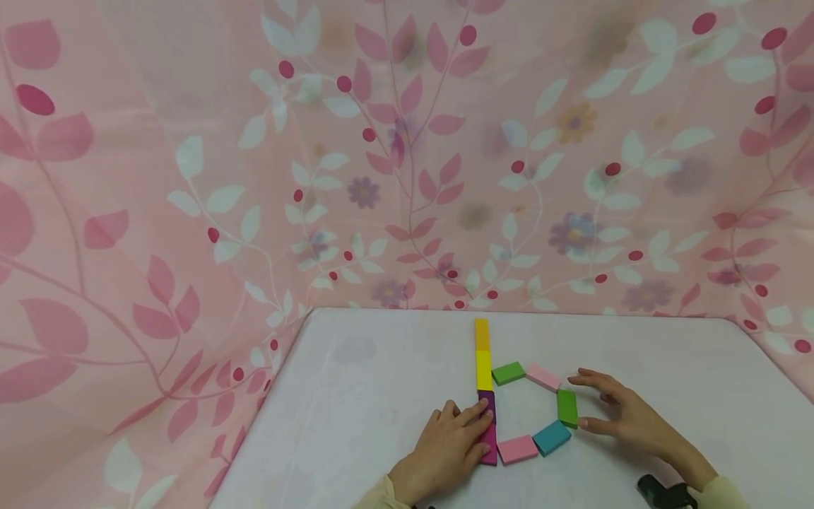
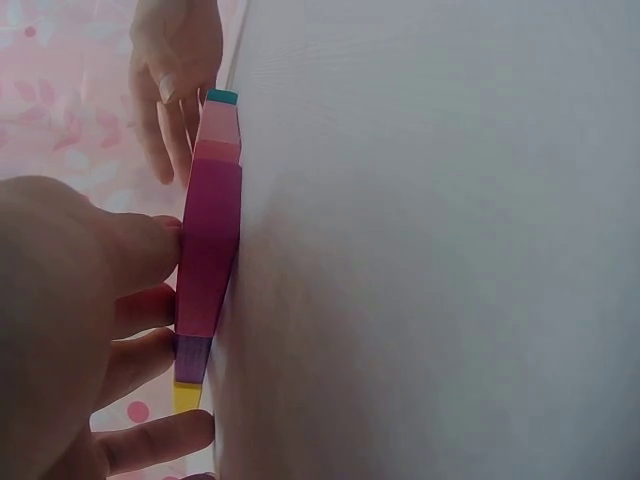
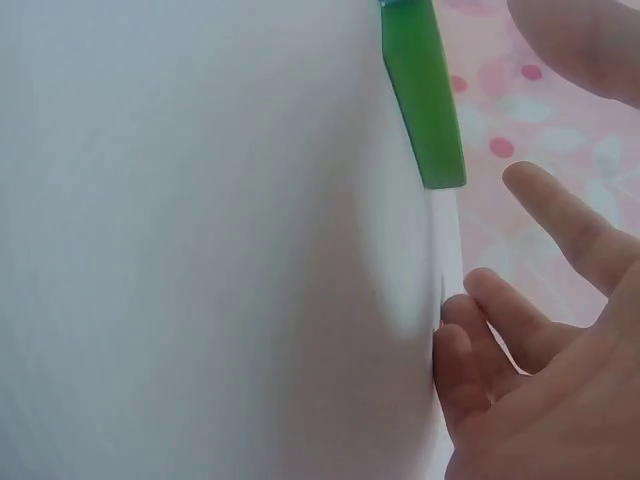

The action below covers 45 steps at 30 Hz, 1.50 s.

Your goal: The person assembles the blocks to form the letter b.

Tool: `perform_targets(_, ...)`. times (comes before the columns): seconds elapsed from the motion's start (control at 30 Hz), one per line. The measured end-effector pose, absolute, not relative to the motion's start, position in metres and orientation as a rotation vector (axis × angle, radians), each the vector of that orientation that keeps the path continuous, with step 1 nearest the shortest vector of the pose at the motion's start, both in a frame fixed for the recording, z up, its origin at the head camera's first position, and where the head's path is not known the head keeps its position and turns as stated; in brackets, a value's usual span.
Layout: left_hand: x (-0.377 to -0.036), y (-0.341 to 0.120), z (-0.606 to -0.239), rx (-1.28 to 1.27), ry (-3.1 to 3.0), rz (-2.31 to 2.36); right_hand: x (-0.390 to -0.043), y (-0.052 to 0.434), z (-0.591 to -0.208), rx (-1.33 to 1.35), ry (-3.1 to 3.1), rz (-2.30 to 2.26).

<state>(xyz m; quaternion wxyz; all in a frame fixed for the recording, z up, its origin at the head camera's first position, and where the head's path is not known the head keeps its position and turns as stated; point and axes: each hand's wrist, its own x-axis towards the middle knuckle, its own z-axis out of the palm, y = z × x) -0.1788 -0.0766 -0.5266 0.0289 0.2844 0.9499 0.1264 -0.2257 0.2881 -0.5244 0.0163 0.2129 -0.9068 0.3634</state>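
With the left hand (image 1: 448,442) pressing flat fingers on the magenta block (image 1: 489,442) near the table's (image 1: 356,396) front edge and the right hand (image 1: 620,413) spread open beside the green block (image 1: 567,408), a careless nudge could likely scatter the loose ring of blocks

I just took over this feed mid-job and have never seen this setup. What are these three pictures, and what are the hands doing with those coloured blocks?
No machine here: a person works with two bare hands. The wide picture comes from a camera on the head; the two close ones come from cameras on each wrist.

On the white table flat coloured blocks form a ring with a straight stem going away from the person. The left hand rests its fingers on the magenta block and the purple block. The right hand is spread beside the upright green block, seemingly just apart from it. Neither hand lifts anything.
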Motion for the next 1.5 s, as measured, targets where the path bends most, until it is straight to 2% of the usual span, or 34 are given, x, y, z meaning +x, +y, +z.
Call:
perform_targets(0.67, -0.178, -0.080, -0.522, 0.894, 2.913, 0.456, -0.233, 0.309, -0.528, 0.582, -2.788, 1.535)
perform_targets(1.03, -0.185, -0.089, -0.521, 1.036, 2.930, 0.493, -0.233, 0.317, -0.533, 0.412, -2.788, 1.783)
perform_targets(1.5, -0.191, -0.097, -0.521, 0.909, 2.825, 0.585, -0.229, 0.315, -0.535, 0.430, -2.742, 1.813)
